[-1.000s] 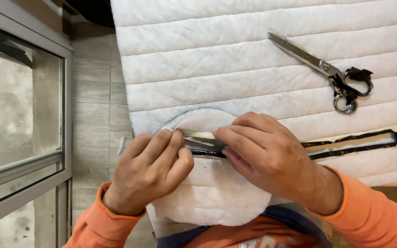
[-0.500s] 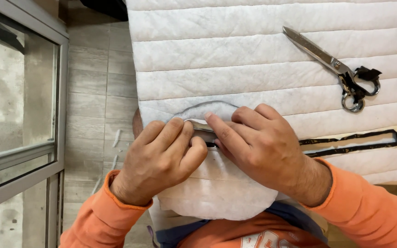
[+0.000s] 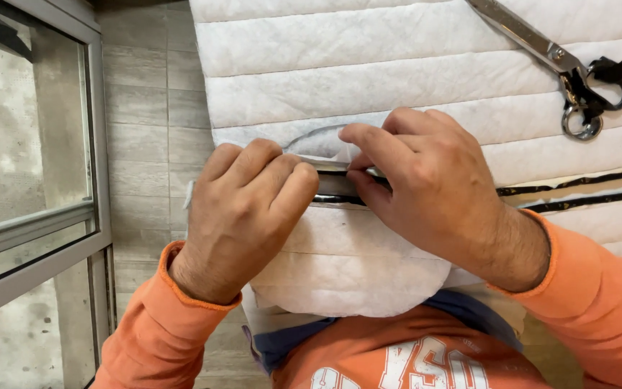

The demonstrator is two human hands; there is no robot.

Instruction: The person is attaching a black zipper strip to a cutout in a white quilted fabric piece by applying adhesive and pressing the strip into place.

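A dark strip (image 3: 336, 186) lies pinched between both grips on a round quilted piece (image 3: 354, 266): left hand (image 3: 250, 212) curled at nine o'clock, right hand (image 3: 426, 187) arched at three.

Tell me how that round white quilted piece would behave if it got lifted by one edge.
The round quilted piece would probably droop: it already hangs over the table edge. It looks padded, so likely light. The left hand and right hand press it.

Both hands press a dark strip (image 3: 336, 185) against a rounded white quilted piece (image 3: 354, 266) at the near edge of the quilted sheet (image 3: 368, 65); left hand (image 3: 242, 216) and right hand (image 3: 433, 191) pinch it with curled fingers (image 3: 293, 184). Scissors (image 3: 563, 65) lie at the far right corner.
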